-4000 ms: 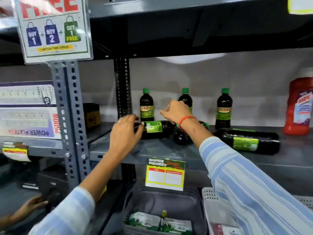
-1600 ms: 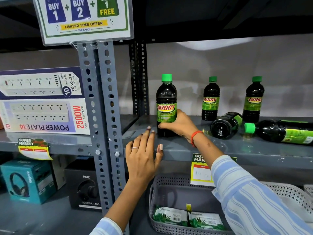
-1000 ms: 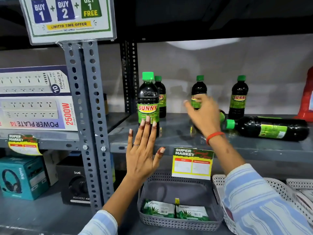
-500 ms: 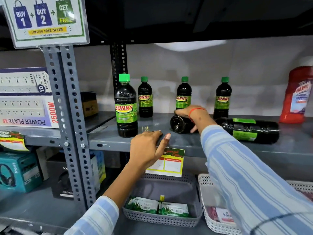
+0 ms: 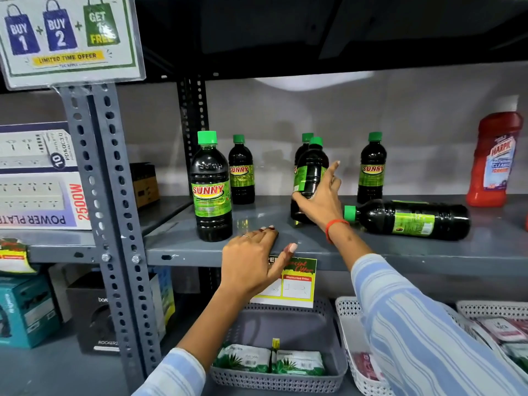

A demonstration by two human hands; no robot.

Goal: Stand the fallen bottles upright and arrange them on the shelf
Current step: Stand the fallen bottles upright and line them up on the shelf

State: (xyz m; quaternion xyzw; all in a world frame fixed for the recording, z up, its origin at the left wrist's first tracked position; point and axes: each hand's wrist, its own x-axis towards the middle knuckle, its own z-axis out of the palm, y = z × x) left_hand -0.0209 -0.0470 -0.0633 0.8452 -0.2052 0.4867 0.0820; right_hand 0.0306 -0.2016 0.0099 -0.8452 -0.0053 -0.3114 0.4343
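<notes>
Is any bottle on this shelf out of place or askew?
Yes. One large dark bottle lies on its side at the right of the shelf, cap pointing left. The right hand grips another bottle, slightly tilted.

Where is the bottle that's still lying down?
In the head view, the fallen bottle lies on the shelf at right, cap pointing left toward the right hand, in front of the rightmost upright bottle.

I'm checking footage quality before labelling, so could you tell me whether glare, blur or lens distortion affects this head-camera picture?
Head view: wide-angle bending bows the shelf post and edges; a bright patch of light sits on the back wall; the offer sign shows glare over "FREE"; soft highlights sit on the bottle in the right hand; the left hand is sharp; the red bottle is slightly soft.
</notes>
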